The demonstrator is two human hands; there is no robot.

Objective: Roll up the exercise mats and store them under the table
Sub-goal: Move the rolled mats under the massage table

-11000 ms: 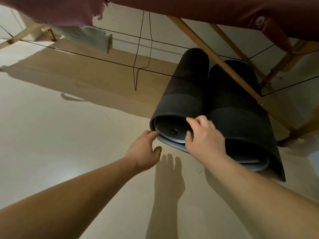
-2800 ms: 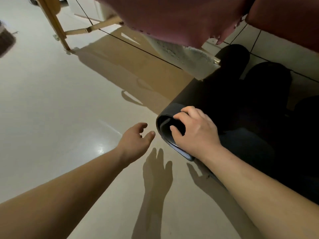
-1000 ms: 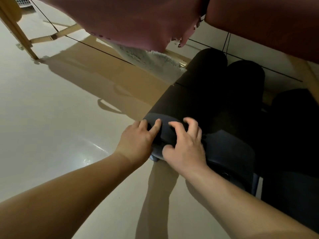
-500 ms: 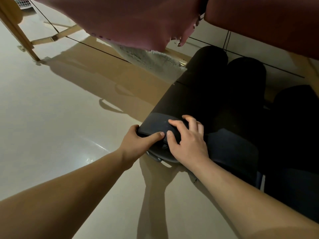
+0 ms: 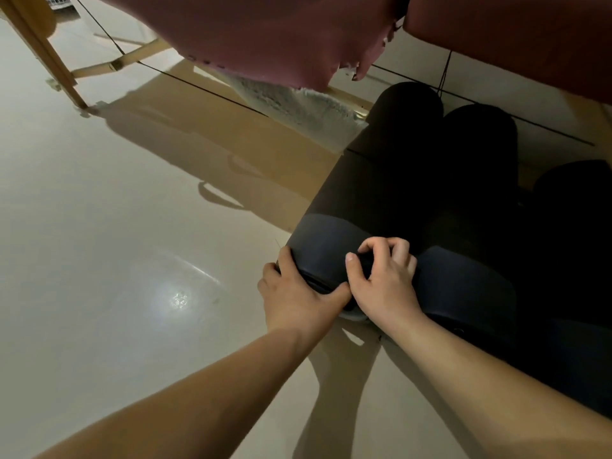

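Both grips hold the near end of a dark rolled foam exercise mat (image 5: 361, 207): left hand (image 5: 298, 298), right hand (image 5: 384, 279); storing step, likely; next, push it further beneath the maroon padded surface (image 5: 265, 31).

Floor (image 5: 126, 266): glossy beige, lying under the table (image 5: 265, 31); three dark rolled mats (image 5: 374, 180) lying side by side on it; table leg (image 5: 49, 61) standing on it.

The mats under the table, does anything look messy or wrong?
Mostly tidy. The rolled mats lie side by side under the table. Only the maroon cover looks odd: its ragged edge hangs down.
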